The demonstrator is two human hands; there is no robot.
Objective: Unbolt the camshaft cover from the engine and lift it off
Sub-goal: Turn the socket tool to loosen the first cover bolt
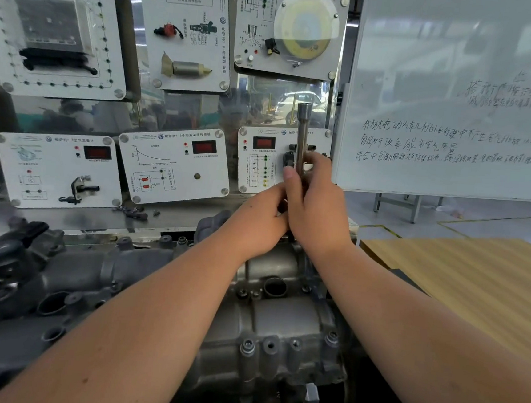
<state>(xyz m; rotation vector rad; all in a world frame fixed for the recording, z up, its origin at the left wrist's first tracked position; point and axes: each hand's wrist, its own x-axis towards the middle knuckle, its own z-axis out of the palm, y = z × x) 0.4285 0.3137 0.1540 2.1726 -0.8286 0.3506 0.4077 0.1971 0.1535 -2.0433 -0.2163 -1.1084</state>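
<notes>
My right hand point(317, 202) grips the upright socket wrench point(302, 140); my left hand point(256, 223) clasps it lower; camshaft cover point(279, 318) below both.

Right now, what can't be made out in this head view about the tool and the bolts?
- Lower end of the socket wrench: hidden behind the right hand and left hand, so its bolt is unseen.
- Camshaft cover: near edge covered by forearms.
- Whiteboard writing: too blurred to read.
</notes>
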